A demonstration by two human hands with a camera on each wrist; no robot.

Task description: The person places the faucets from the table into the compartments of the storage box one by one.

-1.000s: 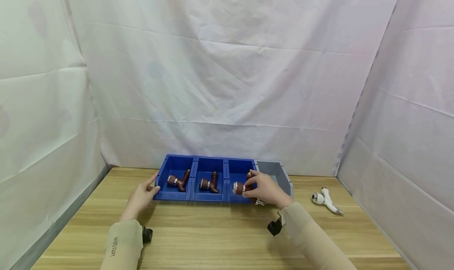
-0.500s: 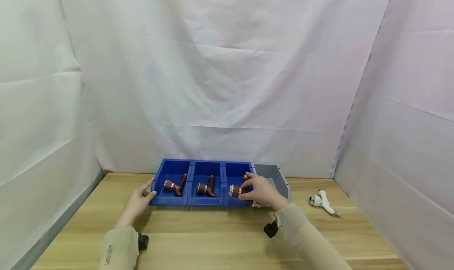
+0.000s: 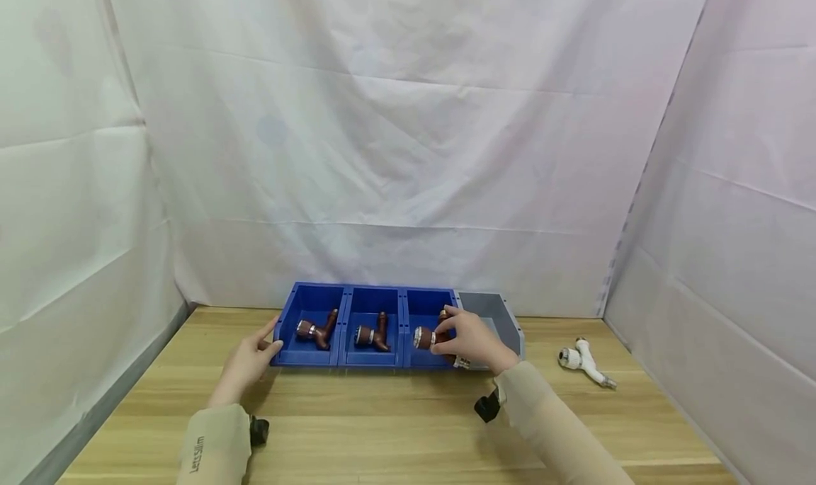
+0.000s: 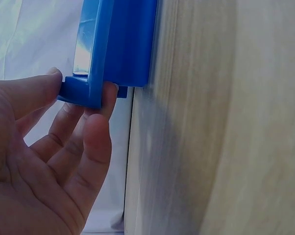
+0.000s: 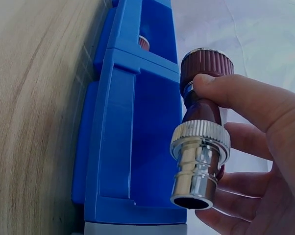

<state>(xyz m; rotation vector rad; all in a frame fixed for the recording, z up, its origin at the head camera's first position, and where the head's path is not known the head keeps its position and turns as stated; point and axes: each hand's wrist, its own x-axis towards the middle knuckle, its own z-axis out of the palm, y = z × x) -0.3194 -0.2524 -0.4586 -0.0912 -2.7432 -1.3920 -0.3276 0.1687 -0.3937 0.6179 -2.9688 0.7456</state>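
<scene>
Head view: right hand (image 3: pixel 472 340) pinches a brown tap (image 5: pixel 204 113) over the third blue bin (image 3: pixel 426 303); left hand (image 3: pixel 247 363) pinches the edge of the leftmost blue bin (image 3: pixel 314 297). No real change over the past second, so placement looks unfinished. White tap (image 3: pixel 588 364) lies on the table (image 3: pixel 363 428), right.

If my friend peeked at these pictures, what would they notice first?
Probably the three bright blue bins in a row on the table, beside a grey bin. Next, maybe the shiny-ended brown tap that the right hand holds at the rightmost blue bin. A white tap also stands out, lying on the table's right side.
</scene>
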